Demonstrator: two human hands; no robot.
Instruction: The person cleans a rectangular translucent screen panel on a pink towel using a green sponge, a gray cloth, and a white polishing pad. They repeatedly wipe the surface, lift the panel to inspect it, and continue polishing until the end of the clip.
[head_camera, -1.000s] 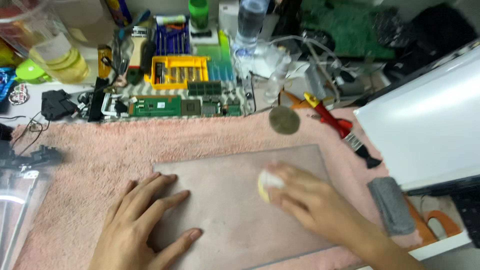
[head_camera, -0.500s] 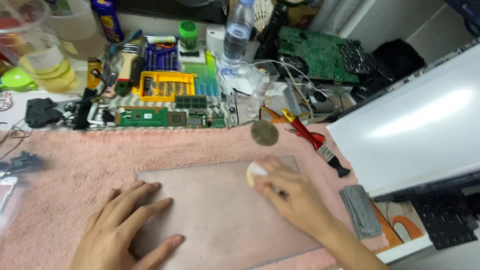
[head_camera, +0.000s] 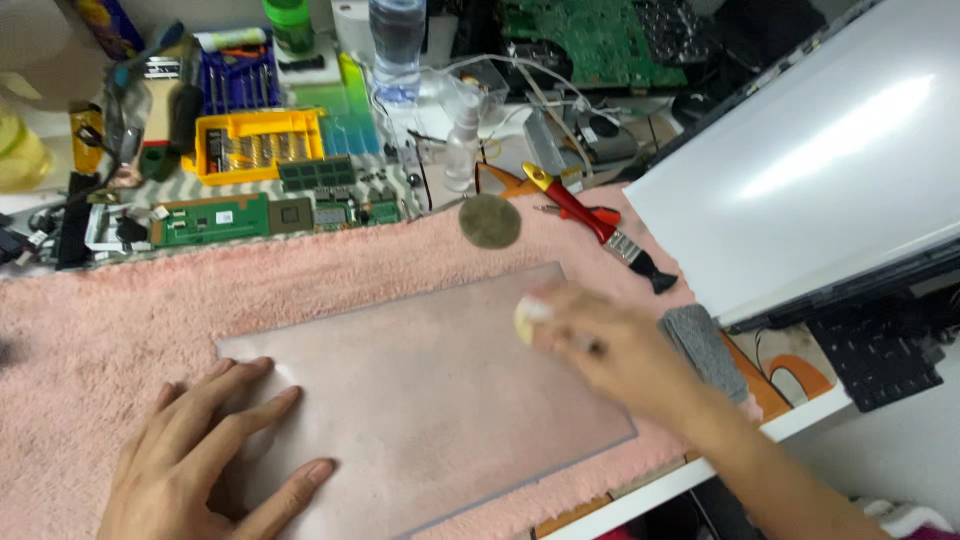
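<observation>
The right hand (head_camera: 610, 345) reaches in from the lower right, blurred, its fingers curled around a small pale wad (head_camera: 524, 318) that it presses onto the clear sheet (head_camera: 430, 400) near the sheet's far right corner. The left hand (head_camera: 205, 460) lies flat with fingers spread on the sheet's near left corner, palm down. The sheet lies slightly askew on a pink towel (head_camera: 120, 310) that covers the desk, with bare towel along its far edge and to its left. On the right the room is tighter: a grey block (head_camera: 703, 345) lies just beside the sheet's right edge, and a red-handled brush (head_camera: 595, 225) and a round dull disc (head_camera: 489, 221) lie just beyond its far corner. A green circuit board (head_camera: 215, 220) lies past the towel's far edge.
</observation>
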